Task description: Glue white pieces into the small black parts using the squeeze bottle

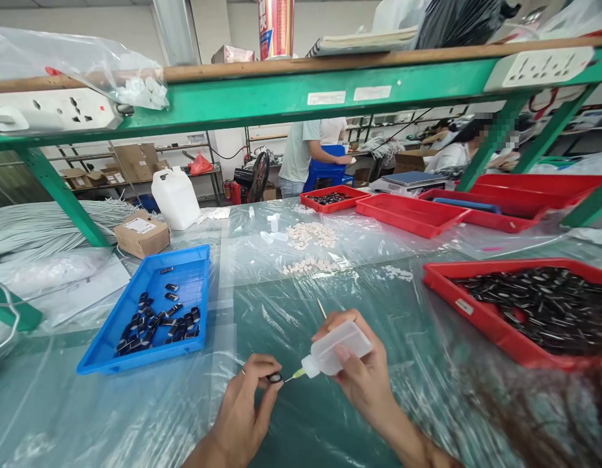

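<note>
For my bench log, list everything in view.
Squeeze bottle: one, translucent, right hand
Stick: one, tan, right hand
Black piece: one, black, left hand
Blue tray: one, blue, left
Red trays: at least four, red, right and back
More pieces: many, black, trays
Pale pieces: many, cream, centre
Jug: one, white, back left
Cartons: several, brown, mostly left
Cables: bundle, grey, left
Power strips: two, white, shelf
People: several, pale tops, background
Hands: two, ungloved, foreground

A green table (262, 312) lies under the left hand (245, 403) and right hand (369, 377), a green frame (223, 91) above. Farther beyond them: pale walls (325, 29), shelves (174, 148) and a blue chair (325, 168).
</note>
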Action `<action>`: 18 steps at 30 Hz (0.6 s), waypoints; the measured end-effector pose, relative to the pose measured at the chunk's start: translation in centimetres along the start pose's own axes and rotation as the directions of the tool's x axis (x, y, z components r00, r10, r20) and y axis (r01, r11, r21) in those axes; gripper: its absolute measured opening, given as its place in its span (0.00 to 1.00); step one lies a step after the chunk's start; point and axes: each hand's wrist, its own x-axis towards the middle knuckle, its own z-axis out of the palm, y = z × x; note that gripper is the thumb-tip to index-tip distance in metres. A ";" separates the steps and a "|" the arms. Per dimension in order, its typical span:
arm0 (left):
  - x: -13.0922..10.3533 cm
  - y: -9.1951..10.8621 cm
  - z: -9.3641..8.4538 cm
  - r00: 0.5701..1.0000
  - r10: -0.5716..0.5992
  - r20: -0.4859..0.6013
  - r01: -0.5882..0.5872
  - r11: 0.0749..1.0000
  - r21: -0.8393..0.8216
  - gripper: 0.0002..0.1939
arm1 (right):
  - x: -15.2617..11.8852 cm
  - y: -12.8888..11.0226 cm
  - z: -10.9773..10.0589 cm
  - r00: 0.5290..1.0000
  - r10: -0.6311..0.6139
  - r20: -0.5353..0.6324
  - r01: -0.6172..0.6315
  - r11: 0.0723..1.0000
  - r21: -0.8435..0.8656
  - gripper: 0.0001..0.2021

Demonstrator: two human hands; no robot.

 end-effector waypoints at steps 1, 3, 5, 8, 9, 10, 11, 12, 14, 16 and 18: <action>0.1 0.3 -0.1 1.000 -0.002 0.002 0.002 1.000 -0.005 0.06 | -0.2 -0.1 0.0 0.999 -0.036 -0.010 0.036 0.999 -0.026 0.09; 0.2 0.8 -0.5 1.000 -0.020 0.022 0.021 1.000 -0.012 0.06 | -0.5 -0.3 0.2 0.996 -0.080 -0.026 0.079 0.995 -0.062 0.08; 0.2 1.1 -0.7 0.999 -0.044 0.025 0.044 0.999 0.002 0.04 | -0.8 -0.6 0.3 0.995 -0.096 -0.040 0.092 0.992 -0.085 0.06; 0.2 1.0 -0.7 0.998 -0.070 -0.005 0.071 0.997 0.030 0.03 | -0.9 -1.2 0.7 0.981 -0.191 -0.016 0.183 0.960 -0.209 0.07; 0.1 0.8 -0.6 0.997 -0.079 -0.016 0.079 0.996 0.029 0.03 | -0.9 -1.4 0.8 0.969 -0.247 0.008 0.240 0.935 -0.260 0.07; 0.1 0.7 -0.5 0.996 -0.085 -0.025 0.085 0.996 0.024 0.03 | -0.9 -1.6 1.0 0.954 -0.299 0.037 0.296 0.906 -0.304 0.08; 0.1 0.6 -0.5 0.996 -0.086 -0.030 0.087 0.996 0.021 0.04 | -0.9 -1.8 1.2 0.938 -0.341 0.066 0.343 0.877 -0.338 0.09; 0.1 0.5 -0.4 0.996 -0.078 -0.034 0.078 0.997 0.022 0.04 | -0.9 -1.9 1.3 0.922 -0.377 0.091 0.383 0.850 -0.361 0.09; 0.2 0.5 -0.3 0.999 -0.032 -0.034 0.034 0.998 0.056 0.04 | -1.0 -2.0 1.5 0.902 -0.411 0.132 0.429 0.816 -0.387 0.10; 0.3 0.6 -0.4 0.999 0.020 -0.035 -0.017 0.994 0.106 0.04 | -1.0 -1.9 1.5 0.893 -0.420 0.159 0.447 0.799 -0.402 0.12; 0.3 0.8 -0.5 0.998 0.045 -0.040 -0.039 0.990 0.138 0.04 | -1.0 -1.8 1.5 0.884 -0.429 0.186 0.466 0.782 -0.413 0.13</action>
